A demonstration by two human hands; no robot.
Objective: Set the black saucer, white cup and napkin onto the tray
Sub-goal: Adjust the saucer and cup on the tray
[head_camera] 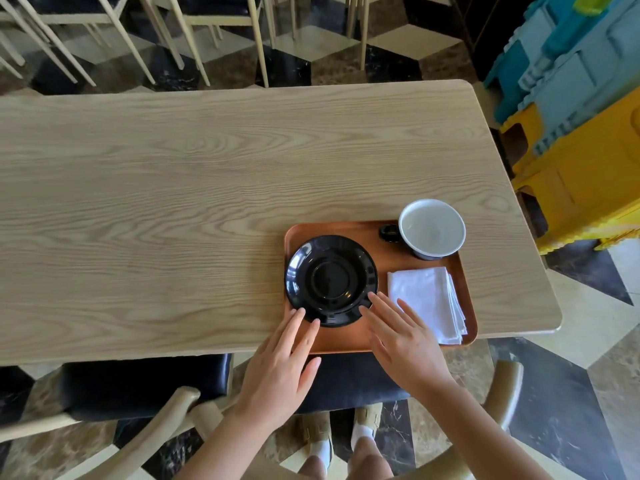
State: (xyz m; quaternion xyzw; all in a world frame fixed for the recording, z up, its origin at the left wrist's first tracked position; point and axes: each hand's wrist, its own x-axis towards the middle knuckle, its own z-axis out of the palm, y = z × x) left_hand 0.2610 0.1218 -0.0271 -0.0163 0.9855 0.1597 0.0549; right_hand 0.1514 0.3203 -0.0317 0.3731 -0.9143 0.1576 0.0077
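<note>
Hands: left (277, 367), right (403, 341) spread flat | glossy round saucer (330, 280), folded napkin (427, 299) on copper tray (388, 261)

On the wooden table (173, 188), an orange tray (388, 268) holds the black saucer (330, 280) at left, the white cup (432, 228) far right and the folded napkin (427, 301) near right. The left hand (277, 367) and right hand (403, 337), fingers spread, touch the saucer's near rim.
</note>
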